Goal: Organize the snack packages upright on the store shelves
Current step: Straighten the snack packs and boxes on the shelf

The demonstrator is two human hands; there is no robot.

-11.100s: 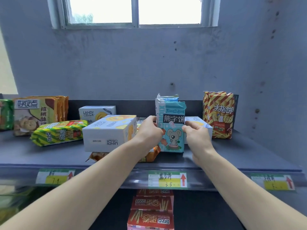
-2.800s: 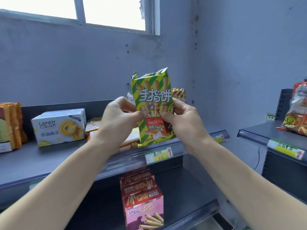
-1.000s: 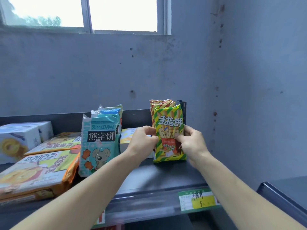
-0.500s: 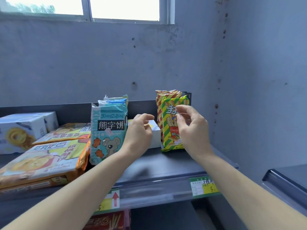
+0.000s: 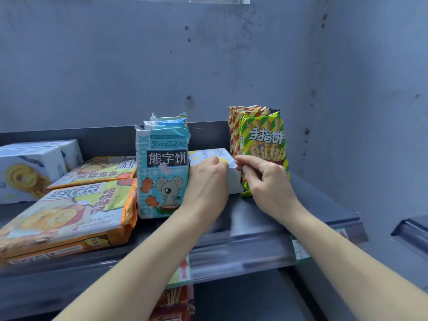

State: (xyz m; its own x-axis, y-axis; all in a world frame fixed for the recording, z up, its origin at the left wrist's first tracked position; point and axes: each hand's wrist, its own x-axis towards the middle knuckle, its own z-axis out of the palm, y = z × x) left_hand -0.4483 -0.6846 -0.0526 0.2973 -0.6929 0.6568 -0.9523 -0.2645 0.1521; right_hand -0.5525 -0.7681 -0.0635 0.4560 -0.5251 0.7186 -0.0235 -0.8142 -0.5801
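Note:
A white cookie box (image 5: 233, 184) lies flat on the dark shelf (image 5: 319, 205), between an upright teal bear-biscuit pack (image 5: 164, 174) and an upright green-and-yellow finger-biscuit pack (image 5: 264, 135). My left hand (image 5: 208, 181) curls over the box's front left end. My right hand (image 5: 266, 181) pinches its right front corner, just in front of the green pack. A red-and-yellow striped pack (image 5: 234, 126) stands behind the green one. More teal packs stand behind the front teal pack.
Two orange cookie packs (image 5: 69, 216) lie flat at the left. Behind them stand white cookie boxes (image 5: 25, 174). Red boxes (image 5: 172, 302) sit on the shelf below. A wall closes the right side, and another shelf's edge (image 5: 412, 230) juts in at the far right.
Both hands have let go of the green finger-biscuit pack, which now stands upright on its own. They have moved down and left onto the white cookie box.

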